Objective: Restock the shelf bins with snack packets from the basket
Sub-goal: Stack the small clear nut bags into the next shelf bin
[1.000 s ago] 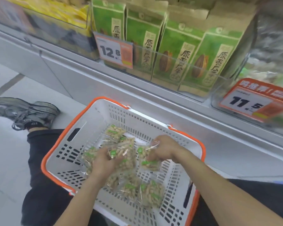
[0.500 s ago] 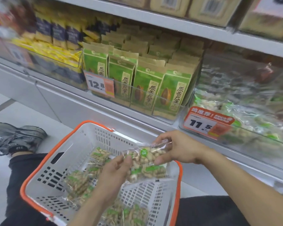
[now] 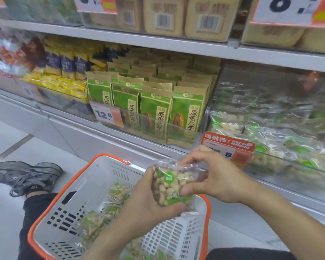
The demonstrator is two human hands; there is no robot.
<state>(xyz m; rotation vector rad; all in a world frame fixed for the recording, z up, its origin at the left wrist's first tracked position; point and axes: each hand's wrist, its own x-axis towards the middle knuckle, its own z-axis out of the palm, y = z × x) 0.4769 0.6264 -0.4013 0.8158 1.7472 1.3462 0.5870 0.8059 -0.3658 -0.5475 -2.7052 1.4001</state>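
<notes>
Both hands, the left hand (image 3: 148, 201) and right hand (image 3: 214, 177), gripped one clear peanut packet (image 3: 172, 186) together above the basket (image 3: 94, 177), with the shelf bin (image 3: 281, 166) just beyond the right hand.

Orange-rimmed white basket (image 3: 105, 184), green-labelled packet (image 3: 172, 186)

Bare forearms; black trousers (image 3: 36, 212); grey laced sneaker (image 3: 26, 176).

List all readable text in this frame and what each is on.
"12.8": price tag on the green-bag bin.
"原香瓜子": green seed bags.
"鸣推荐! RECOMMEND": orange tag on the nut-packet bin; price partly hidden by the right hand, only "5" shows.
"8.": upper-right tag, cut off.
Held packet logo, barcodes: unreadable.
</notes>
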